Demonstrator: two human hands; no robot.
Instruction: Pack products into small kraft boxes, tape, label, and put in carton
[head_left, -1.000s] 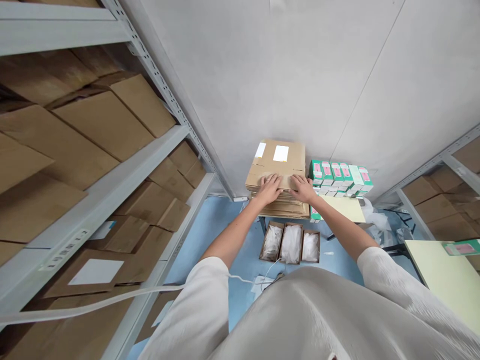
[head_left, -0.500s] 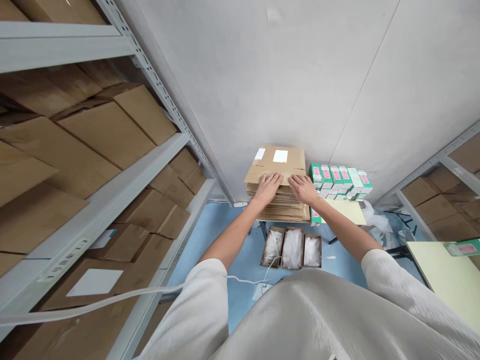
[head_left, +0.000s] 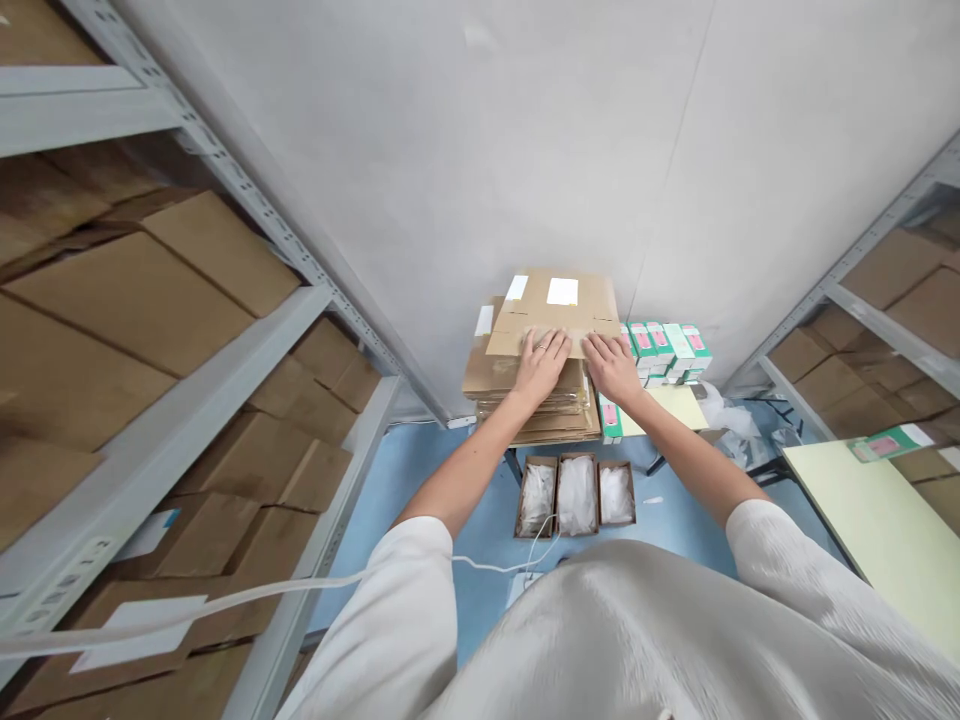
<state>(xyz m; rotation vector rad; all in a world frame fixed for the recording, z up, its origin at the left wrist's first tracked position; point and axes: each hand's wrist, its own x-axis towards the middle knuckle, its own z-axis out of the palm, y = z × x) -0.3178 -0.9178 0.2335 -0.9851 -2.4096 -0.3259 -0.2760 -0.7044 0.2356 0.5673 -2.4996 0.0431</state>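
Note:
A flattened cardboard box with two white labels is held at its near edge by both hands. My left hand grips that edge left of its middle, fingers on top and the thumb hidden. To the right of it, my right hand grips the same edge in a like way. Beneath the held box, a stack of flattened cardboard boxes rests on a table, and the uppermost one shows a white label. The held box sits above this stack and is offset to the right.
Green-and-white boxes stand right of the stack. Three open cartons with white plastic bags are on the blue floor. Shelving full of cartons is on the left, more shelving on the right. A pale table stands at right; a white cable crosses the left.
The held flattened box has come up and shifted right relative to the stack, uncovering the labelled box below. Both hands moved with it. The camera view has turned slightly right.

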